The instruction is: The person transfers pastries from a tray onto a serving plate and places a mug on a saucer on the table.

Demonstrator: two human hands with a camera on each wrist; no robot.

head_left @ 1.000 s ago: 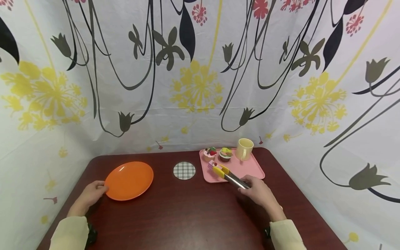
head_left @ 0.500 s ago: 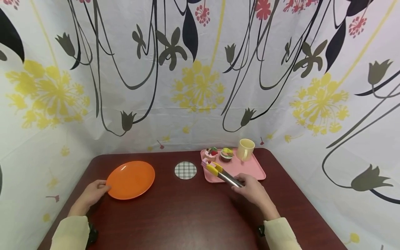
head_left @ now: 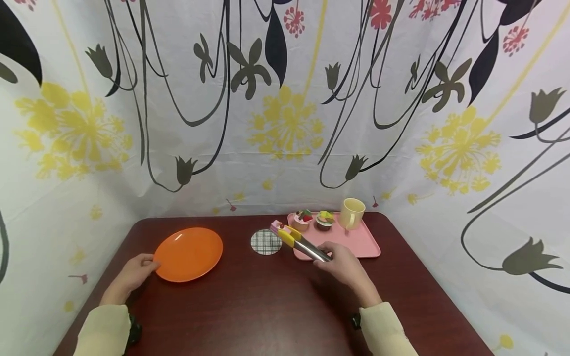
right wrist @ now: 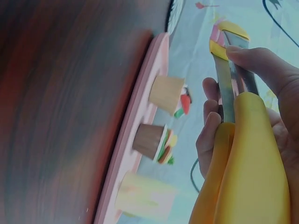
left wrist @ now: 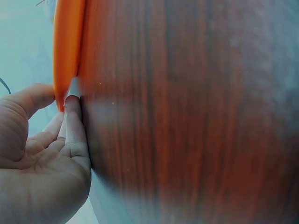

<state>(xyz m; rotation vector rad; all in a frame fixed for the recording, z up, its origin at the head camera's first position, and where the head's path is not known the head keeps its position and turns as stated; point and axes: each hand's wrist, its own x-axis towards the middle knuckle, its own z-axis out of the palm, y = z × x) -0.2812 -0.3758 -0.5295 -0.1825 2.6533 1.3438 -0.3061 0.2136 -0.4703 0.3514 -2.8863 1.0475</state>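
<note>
My right hand (head_left: pixel 340 267) grips a pair of tongs (head_left: pixel 307 245) with steel arms and yellow tips and handles. Between the tips is a small pink cake piece (head_left: pixel 277 226) with a red dot on top, held up over the plaid round coaster (head_left: pixel 265 243). In the right wrist view the thumb presses one steel arm, fingers curled on the other, and the pink cake shows at the far end. My left hand (head_left: pixel 135 272) pinches the near-left rim of an orange plate (head_left: pixel 189 254); the left wrist view shows the thumb on top of the rim and fingers beneath.
A pink tray (head_left: pixel 360 244) at the back right bears a cupcake with a strawberry (head_left: pixel 302 222), a brown-cased cupcake (head_left: pixel 324 221) and a cream mug (head_left: pixel 352 213). The dark wooden table (head_left: pixel 249 306) is backed by a flower-printed cloth (head_left: pixel 213 148).
My right hand has carried the tongs and the pink cake leftward, from above the tray to above the coaster. The left hand has stayed at the plate's rim.
</note>
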